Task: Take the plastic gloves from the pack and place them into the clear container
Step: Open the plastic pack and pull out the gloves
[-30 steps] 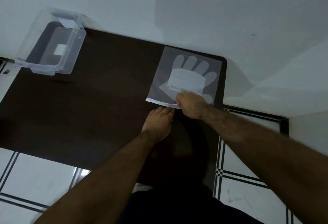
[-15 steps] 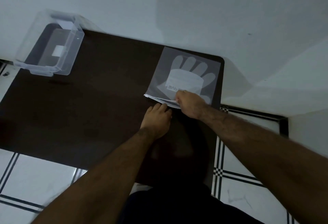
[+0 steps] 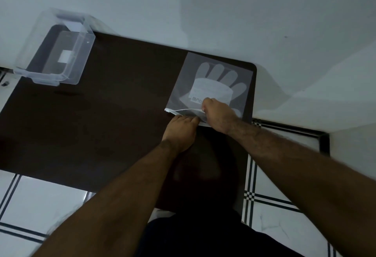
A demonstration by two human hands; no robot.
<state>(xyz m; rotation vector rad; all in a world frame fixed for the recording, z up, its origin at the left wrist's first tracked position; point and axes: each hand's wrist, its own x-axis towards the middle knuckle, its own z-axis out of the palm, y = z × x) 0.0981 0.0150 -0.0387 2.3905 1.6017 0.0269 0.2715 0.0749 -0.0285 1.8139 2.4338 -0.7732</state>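
Observation:
A flat translucent pack of plastic gloves [image 3: 211, 81], with a white glove shape showing through, lies at the far right corner of the dark table [image 3: 112, 114]. My right hand [image 3: 218, 115] pinches the upper layer of the pack's near edge and holds it lifted. My left hand [image 3: 181, 129] presses the lower layer of that edge down on the table, fingers flat. The pack's mouth gapes between the two hands. The clear container [image 3: 55, 51] stands open at the far left corner, nothing visible inside but a white label.
A white wall runs right behind the table. White floor tiles with dark stripes [image 3: 270, 201] show to the right and at the near left. My dark shirt fills the bottom middle.
My right hand has lifted the pack's top layer, so the mouth has come apart wider. My left hand has slid slightly forward onto the lower edge.

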